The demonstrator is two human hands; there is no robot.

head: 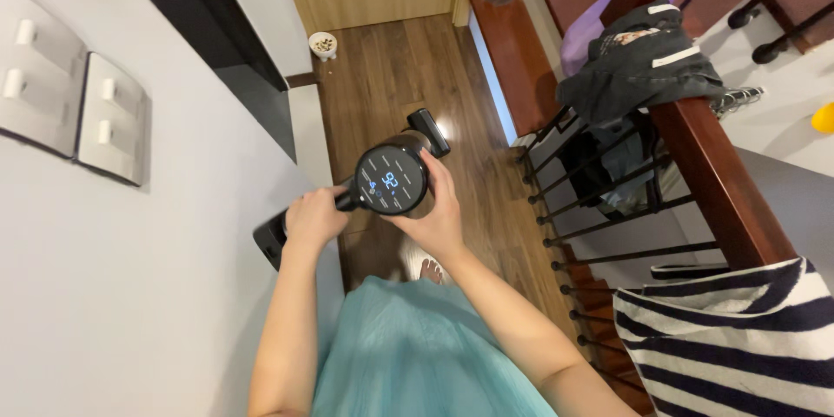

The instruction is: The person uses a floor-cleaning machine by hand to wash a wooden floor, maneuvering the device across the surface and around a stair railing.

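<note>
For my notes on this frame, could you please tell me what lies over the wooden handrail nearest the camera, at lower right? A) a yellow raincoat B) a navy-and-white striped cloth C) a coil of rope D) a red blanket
B: a navy-and-white striped cloth is draped over the wooden handrail, below the dark garment.

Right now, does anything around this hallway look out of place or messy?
Yes. Dark clothes are heaped over the wooden stair railing, and a striped towel hangs lower on it. A small bowl sits on the floor by the door. The vacuum in both hands looks intact.
</note>
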